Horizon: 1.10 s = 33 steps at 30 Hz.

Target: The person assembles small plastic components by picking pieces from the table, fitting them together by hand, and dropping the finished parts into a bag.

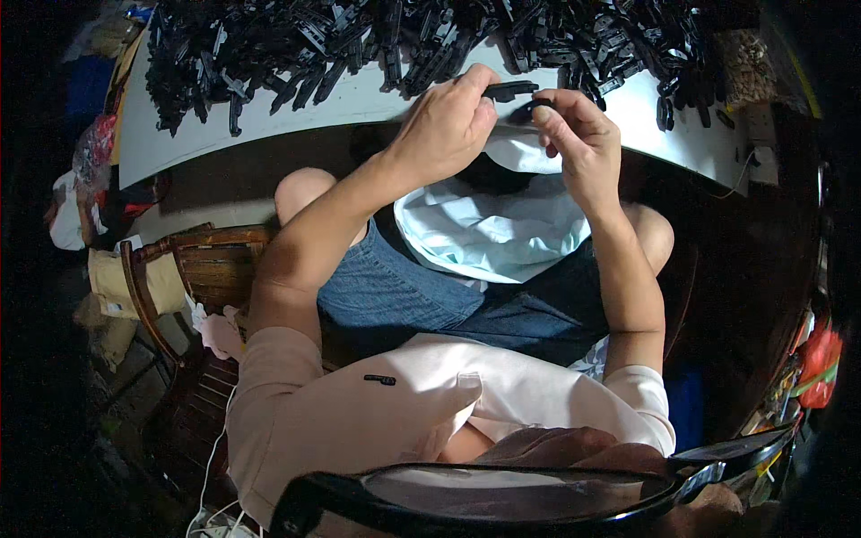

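My left hand [447, 121] is closed on a long, narrow black plastic part [513, 90], which sticks out to the right from between thumb and forefinger. Close beside its far end, my right hand [583, 142] pinches a small dark piece [542, 104] between thumb and fingertips; its exact kind is too small to make out. Whether the two pieces touch, I cannot tell. Both hands are raised above the near edge of a white table [148, 143]. Many similar black plastic parts [305, 45] lie heaped along it.
Below my hands, a pale bag or cloth lining [489, 229] hangs open between my knees, its inside partly dark. A wooden chair [220, 269] stands at the left. Plastic bags [94, 157] are beyond it, and a red bag [818, 363] lies far right.
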Motion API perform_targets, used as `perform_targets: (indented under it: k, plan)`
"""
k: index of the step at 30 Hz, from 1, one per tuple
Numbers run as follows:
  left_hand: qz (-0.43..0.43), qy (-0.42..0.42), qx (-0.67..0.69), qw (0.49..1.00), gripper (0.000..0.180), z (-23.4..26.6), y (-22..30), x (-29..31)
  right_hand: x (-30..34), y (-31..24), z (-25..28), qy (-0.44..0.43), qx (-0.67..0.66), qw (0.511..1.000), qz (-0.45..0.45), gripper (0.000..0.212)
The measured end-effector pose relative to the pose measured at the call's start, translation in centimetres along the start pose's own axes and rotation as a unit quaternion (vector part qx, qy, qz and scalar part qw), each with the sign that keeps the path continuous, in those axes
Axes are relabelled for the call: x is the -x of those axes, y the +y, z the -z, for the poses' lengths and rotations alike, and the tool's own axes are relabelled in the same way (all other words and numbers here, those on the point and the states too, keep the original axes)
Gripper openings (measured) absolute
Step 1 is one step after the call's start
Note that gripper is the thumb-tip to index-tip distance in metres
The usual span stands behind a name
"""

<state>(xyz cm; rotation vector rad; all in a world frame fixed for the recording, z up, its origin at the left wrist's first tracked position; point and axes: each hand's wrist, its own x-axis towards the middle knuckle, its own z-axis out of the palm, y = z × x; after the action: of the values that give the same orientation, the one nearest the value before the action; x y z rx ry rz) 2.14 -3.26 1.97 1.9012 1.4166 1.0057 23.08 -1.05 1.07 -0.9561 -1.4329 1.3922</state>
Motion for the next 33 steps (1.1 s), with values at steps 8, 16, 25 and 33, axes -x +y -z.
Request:
perform_targets:
  k: [8, 16, 25, 33]
  plan:
    - [-0.040, -0.057, 0.044, 0.997, 0.028, 0.0, 0.4, 0.3, 0.0, 0.0, 0.2, -0.075, -0.052, 0.995, -0.038, 0.016]
    - [-0.109, -0.036, -0.058, 0.992, 0.032, -0.2, -0.5, 0.3, -0.4, 0.2, 0.5, -0.094, -0.040, 0.994, -0.028, 0.012]
    - [-0.115, -0.072, -0.090, 0.987, 0.025, 0.0, 1.2, 1.2, -1.6, 0.2, 2.8, 0.084, 0.416, 0.902, 0.082, 0.023]
    - [-0.177, -0.167, -0.164, 0.956, 0.043, -3.3, 0.6, 2.3, -1.5, 0.0, 1.8, 0.073, 0.584, 0.802, 0.101, 0.036]
